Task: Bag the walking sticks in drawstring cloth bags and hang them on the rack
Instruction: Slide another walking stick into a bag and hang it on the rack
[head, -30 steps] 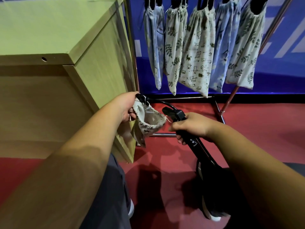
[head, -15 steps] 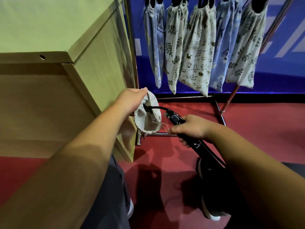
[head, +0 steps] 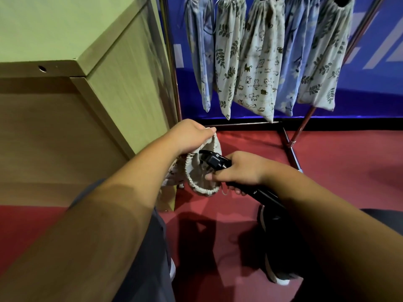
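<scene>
**Desk:** What does the room give us?

**Operator:** On my feed, a metal rack [head: 244, 123] stands before a blue wall [head: 370, 88] on a dull red floor [head: 338, 162]. Five hanging bags [head: 259, 62] dangle from it side by side: pale blue, leaf print, cat print, pale blue, leaf print. Each is gathered at the neck, and dark shapes show above some of them. Just left of the rack rises a light wooden cabinet [head: 122, 88], its side panel close to the rack's upright.

**Desk:** And the hands?

**Operator:** Both are low in front of the rack, above the floor. The left hand [head: 192, 136] pinches the top edge of a pale cloth bag [head: 197, 182], holding its mouth agape toward the camera. The right hand [head: 242, 171] is wrapped round the shaft of a black walking stick [head: 214, 160]. The stick's head sits in the bag's mouth, and the rest of the shaft slants back out toward the camera. One right finger lies at the bag's gathered rim.

**Desk:** Anything else down there?

**Operator:** A dark shoe [head: 274, 277] with a pale sole is planted on the floor, nearer the camera than the rack. I also see arm shadows across the red surface.
</scene>
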{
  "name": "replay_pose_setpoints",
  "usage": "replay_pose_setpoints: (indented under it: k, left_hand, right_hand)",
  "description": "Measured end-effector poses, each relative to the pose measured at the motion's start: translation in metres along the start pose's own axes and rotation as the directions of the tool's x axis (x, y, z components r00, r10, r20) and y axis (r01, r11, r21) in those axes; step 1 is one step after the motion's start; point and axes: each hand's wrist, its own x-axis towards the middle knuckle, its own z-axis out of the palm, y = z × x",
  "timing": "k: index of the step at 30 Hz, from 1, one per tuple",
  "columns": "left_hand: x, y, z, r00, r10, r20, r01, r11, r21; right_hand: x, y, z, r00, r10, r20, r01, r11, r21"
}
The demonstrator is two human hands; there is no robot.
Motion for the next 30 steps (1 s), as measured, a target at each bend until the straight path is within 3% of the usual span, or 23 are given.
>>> replay_pose_setpoints:
  k: [5,10,14,17,21,24,26,30]
  left_hand:
    - [-0.004,0.008,-0.008,1.000,0.026,0.002,-0.026,0.991,-0.130]
    - [-0.019,0.019,-0.012,0.986,0.129,0.104,-0.105,0.973,-0.206]
    - [-0.027,0.022,-0.007,0.955,0.243,0.172,-0.235,0.970,-0.068]
    - [-0.024,0.018,-0.008,0.943,0.319,0.092,-0.329,0.936,0.128]
    - [-0.015,0.011,-0.013,0.927,0.351,-0.131,-0.289,0.893,0.344]
    - [-0.011,0.006,-0.013,0.911,0.345,-0.227,-0.238,0.887,0.395]
    - [-0.010,0.005,-0.012,0.919,0.340,-0.198,-0.257,0.899,0.354]
    - [-0.010,0.002,-0.011,0.931,0.365,0.024,-0.354,0.882,0.311]
  right_hand:
    - [0.005,0.006,-0.005,0.995,0.010,-0.101,-0.014,0.999,-0.041]
    - [0.016,0.010,-0.011,0.967,-0.007,-0.254,-0.015,0.996,-0.085]
    - [0.028,0.012,-0.014,0.937,-0.101,-0.336,0.059,0.989,-0.133]
    - [0.034,0.006,-0.016,0.939,-0.145,-0.313,0.097,0.982,-0.165]
    - [0.036,-0.005,-0.014,0.938,-0.106,-0.330,0.125,0.991,0.037]
    - [0.038,-0.010,-0.006,0.938,-0.114,-0.329,0.188,0.961,0.201]
    - [0.040,-0.011,-0.002,0.951,-0.069,-0.303,0.186,0.908,0.375]
    - [0.044,-0.007,-0.003,0.958,0.055,-0.280,0.131,0.786,0.604]
